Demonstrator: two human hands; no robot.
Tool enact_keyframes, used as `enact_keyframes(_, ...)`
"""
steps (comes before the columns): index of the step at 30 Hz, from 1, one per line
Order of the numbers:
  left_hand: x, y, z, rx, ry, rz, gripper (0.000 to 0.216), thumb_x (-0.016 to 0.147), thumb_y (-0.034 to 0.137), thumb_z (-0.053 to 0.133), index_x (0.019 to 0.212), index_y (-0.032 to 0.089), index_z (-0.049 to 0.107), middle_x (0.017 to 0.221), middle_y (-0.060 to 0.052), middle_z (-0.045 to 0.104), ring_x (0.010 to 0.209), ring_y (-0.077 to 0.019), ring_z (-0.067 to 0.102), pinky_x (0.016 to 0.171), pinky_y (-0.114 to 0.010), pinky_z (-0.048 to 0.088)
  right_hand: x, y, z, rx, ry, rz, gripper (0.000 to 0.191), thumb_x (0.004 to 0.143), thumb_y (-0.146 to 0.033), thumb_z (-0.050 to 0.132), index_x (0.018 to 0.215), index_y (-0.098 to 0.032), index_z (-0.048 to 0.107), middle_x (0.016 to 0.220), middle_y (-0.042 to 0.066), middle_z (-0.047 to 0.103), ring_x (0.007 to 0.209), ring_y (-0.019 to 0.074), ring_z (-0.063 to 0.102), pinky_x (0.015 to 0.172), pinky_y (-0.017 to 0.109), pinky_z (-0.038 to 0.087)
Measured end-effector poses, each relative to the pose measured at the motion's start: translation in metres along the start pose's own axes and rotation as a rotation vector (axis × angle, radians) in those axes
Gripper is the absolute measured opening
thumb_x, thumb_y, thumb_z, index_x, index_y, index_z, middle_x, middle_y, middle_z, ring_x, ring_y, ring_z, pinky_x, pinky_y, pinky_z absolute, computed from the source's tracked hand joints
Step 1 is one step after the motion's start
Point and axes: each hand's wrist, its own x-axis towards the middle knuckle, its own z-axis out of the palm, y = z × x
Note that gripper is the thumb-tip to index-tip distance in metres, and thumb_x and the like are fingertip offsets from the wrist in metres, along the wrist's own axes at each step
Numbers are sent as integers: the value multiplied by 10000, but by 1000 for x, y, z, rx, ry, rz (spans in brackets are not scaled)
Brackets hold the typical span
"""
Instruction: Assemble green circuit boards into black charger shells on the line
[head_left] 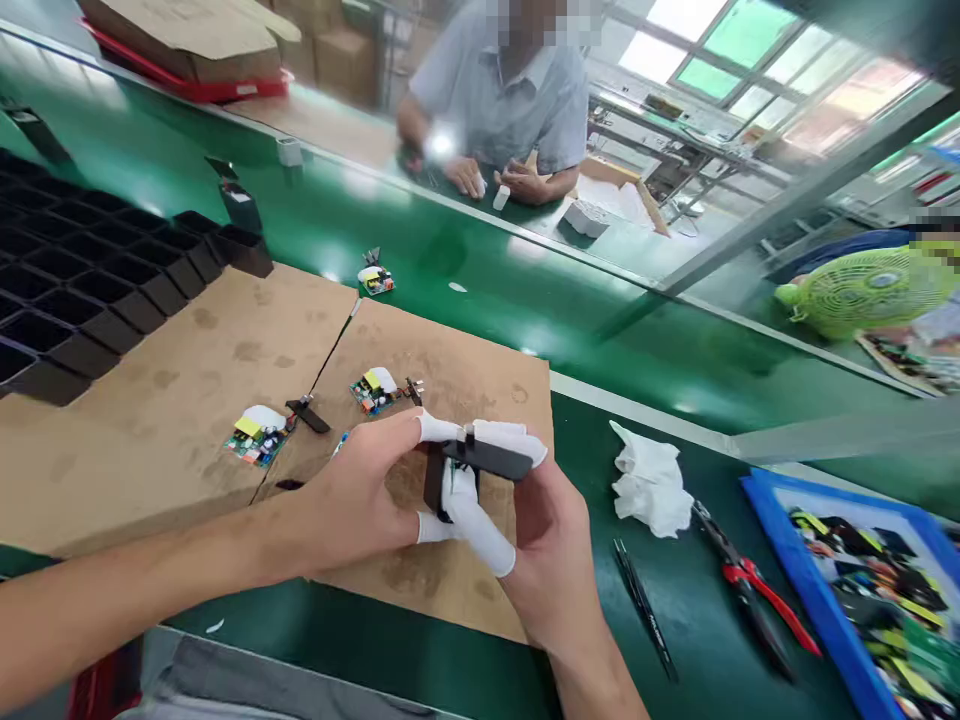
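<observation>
Both my hands wear white finger cots and meet over the cardboard sheet point(187, 390). My left hand point(352, 500) and my right hand point(540, 510) pinch a black plastic housing point(480, 460) between their fingertips. Two small circuit boards lie on the cardboard just beyond: one point(259, 435) to the left with a black part beside it, another point(375, 388) closer to my hands. A third board point(375, 280) sits farther off on the green belt point(465, 290).
Black compartment trays point(82, 280) fill the left. A crumpled white cloth point(651, 485), black tweezers point(645, 610) and red-handled cutters point(750, 590) lie right of my hands. A blue bin point(810, 600) holds boards. A person sits across the belt handling small parts point(501, 196). A green fan point(862, 290) stands far right.
</observation>
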Motion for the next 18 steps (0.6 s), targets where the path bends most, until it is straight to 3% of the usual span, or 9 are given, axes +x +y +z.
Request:
enact_keyframes(3,0,2,2,-65,46,-81,506,758,290,1026,1171,249,737,1056,14,776,953,-194,730,883,-295,580,1,-1,1,62,88,-46,264,1046,-283,760,1307,-319,769,1235,51,818,1132,237,793,1003,381,667)
enact_keyframes(7,1,2,4,-73,155,-177,537,711,402,1060,1093,229,724,1078,-18,781,977,-230,746,914,-337,610,-3,0,1,-117,202,-275,385,991,-137,785,1334,-308,807,1252,69,831,1117,255,803,995,406,676)
enact_keyframes(11,2,1,3,-46,208,-132,468,721,205,987,1100,237,714,1064,-3,774,955,-215,731,886,-328,610,-5,1,7,-275,148,-411,630,905,-74,853,1488,-280,733,1365,104,799,1195,280,807,1016,409,697)
enact_keyframes(14,2,0,2,21,234,-82,478,689,54,873,1091,238,693,1059,1,750,947,-214,711,843,-325,592,-4,2,13,-324,118,-430,598,924,-91,853,1484,-255,723,1363,132,782,1187,274,808,974,386,712)
enact_keyframes(18,1,0,2,144,250,-36,447,640,1,776,1009,223,658,997,-2,716,869,-204,672,779,-328,568,-4,4,17,-319,98,-398,504,943,-99,852,1410,-257,748,1281,111,782,1096,229,815,896,321,713)
